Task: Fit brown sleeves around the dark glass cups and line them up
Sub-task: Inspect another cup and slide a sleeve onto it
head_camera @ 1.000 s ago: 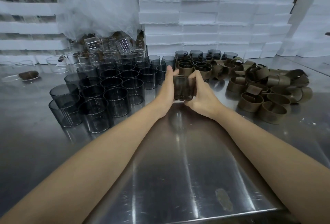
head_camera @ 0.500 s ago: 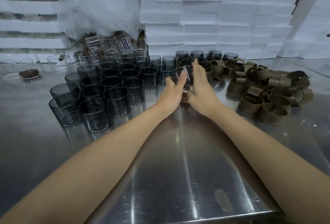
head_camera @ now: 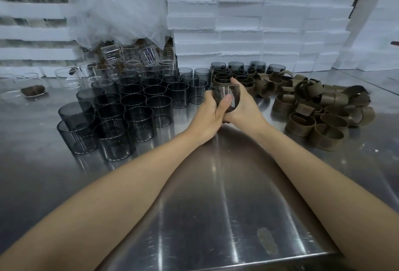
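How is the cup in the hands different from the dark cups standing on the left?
The held cup is gripped by the left hand and right hand; nobody touches the bare cups, which stand on the metal table. The held cup is alone; the bare cups are packed together. The held cup looks brownish low down, maybe from a sleeve; the bare cups are plain smoky grey. Both are dark glass and round.

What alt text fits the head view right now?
The left hand and right hand grip one dark glass cup over a steel table. Bare dark cups stand to the left, loose brown sleeves lie piled right, and sleeved cups sit behind.
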`<state>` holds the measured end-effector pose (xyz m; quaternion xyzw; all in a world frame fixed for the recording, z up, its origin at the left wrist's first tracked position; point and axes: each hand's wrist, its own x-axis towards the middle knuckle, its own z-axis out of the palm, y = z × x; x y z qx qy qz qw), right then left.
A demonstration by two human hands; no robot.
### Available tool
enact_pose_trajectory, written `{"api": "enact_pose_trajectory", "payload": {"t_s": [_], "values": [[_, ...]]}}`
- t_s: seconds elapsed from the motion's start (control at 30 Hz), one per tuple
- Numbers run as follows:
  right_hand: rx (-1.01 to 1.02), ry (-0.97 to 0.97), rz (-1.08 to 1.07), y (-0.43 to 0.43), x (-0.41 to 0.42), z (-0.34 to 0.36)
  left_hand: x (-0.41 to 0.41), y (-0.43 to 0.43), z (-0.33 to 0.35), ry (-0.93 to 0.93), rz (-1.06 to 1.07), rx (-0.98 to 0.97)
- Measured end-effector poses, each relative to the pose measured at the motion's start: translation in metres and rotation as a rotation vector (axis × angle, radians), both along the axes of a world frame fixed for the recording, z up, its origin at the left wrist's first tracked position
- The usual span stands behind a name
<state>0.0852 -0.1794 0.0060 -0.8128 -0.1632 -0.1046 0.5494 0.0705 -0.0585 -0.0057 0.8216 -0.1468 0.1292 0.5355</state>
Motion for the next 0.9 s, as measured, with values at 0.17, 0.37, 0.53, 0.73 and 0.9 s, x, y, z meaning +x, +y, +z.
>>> {"api": "enact_pose_trajectory", "payload": {"t_s": [0.17,0.37,0.53,0.73,0.9], "values": [[0.207,0.058,0.172,-0.003,0.002,-0.002,-0.004,0.002,0.001,0.0,-0.054,-0.075],[0.182,-0.082,-0.037,0.004,-0.001,-0.006,-0.007,-0.004,0.001,-0.126,0.142,-0.015],[0.076,-0.105,-0.084,-0.001,0.0,-0.005,-0.006,-0.006,0.0,-0.092,0.093,0.174],[-0.101,-0.105,-0.11,-0.002,0.005,-0.002,-0.005,-0.006,-0.001,-0.049,0.094,0.222],[-0.191,-0.14,-0.125,-0.009,0.006,-0.003,-0.002,-0.003,0.002,0.094,0.004,-0.059]]}}
